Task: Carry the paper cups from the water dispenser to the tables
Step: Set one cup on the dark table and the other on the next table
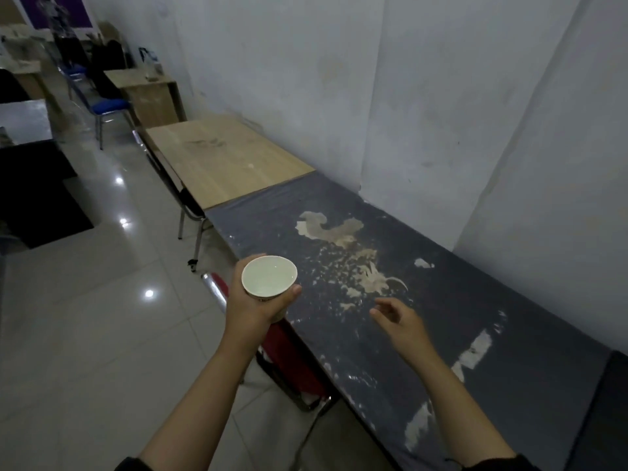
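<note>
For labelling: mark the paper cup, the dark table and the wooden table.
paper cup [268, 275], head view, inside of the bowl.
dark table [509, 334], head view, bare grey top.
wooden table [231, 164], head view, middle of top.

Both forearms extend forward from the bottom edge, bare to just below the elbow, with dark sleeve cuffs at the frame edge. The left hand [255, 309] is raised, wrist roughly straight, fingers and thumb curled closed in a grip; the thumb tip points right. The right hand [397, 322] sits slightly lower and apart, palm turned inward, fingers loosely spread and slightly bent, apparently holding nothing, though motion blur softens the fingertips.
</note>
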